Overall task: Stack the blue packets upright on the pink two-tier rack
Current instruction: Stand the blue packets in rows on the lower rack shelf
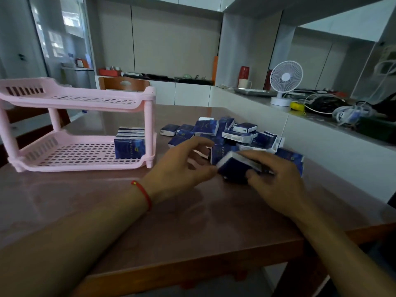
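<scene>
A pink two-tier rack (pixel 70 99) stands on the table at the left. Several blue packets (pixel 129 144) stand upright in a row at the right end of its lower tier; the upper tier holds nothing. A loose pile of blue packets (pixel 225 131) lies to the right of the rack. My right hand (pixel 276 181) grips a blue packet (pixel 235 168) at the near edge of the pile. My left hand (pixel 182 168) hovers just left of that packet, fingers spread and curled, its fingertips beside the packet.
The glossy brown table (pixel 150 211) has its front edge near me. A white ledge (pixel 321 129) to the right carries a small white fan (pixel 282 84), cables and clutter. A wooden chair back (pixel 123 83) shows behind the rack.
</scene>
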A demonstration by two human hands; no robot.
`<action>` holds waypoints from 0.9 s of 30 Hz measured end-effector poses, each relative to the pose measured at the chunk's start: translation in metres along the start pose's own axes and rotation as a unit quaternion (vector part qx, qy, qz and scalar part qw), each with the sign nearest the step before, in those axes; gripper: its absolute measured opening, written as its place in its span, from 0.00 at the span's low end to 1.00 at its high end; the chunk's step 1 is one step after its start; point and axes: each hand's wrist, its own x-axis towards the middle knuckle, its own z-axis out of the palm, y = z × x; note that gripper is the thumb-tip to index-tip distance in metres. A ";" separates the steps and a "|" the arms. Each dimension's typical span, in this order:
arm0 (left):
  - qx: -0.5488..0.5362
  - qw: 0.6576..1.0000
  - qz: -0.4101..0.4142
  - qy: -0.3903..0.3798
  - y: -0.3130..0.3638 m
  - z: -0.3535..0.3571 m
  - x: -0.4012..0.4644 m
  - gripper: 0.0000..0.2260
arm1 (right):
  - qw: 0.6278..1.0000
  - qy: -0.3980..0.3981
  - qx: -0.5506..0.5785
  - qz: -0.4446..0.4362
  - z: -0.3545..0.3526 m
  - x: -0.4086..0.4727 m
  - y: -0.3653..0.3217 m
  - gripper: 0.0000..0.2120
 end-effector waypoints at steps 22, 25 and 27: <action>0.053 0.989 -0.110 0.084 -0.010 -0.008 -0.010 0.17 | 0.966 -0.140 0.148 0.157 -0.013 0.000 0.004 0.16; -0.005 0.990 -0.136 0.023 -0.007 -0.012 -0.009 0.26 | 0.966 -0.190 0.125 0.126 -0.008 -0.001 -0.006 0.17; -0.065 0.988 -0.139 -0.016 -0.003 -0.012 -0.009 0.29 | 0.970 -0.192 0.094 0.115 -0.001 0.002 -0.011 0.15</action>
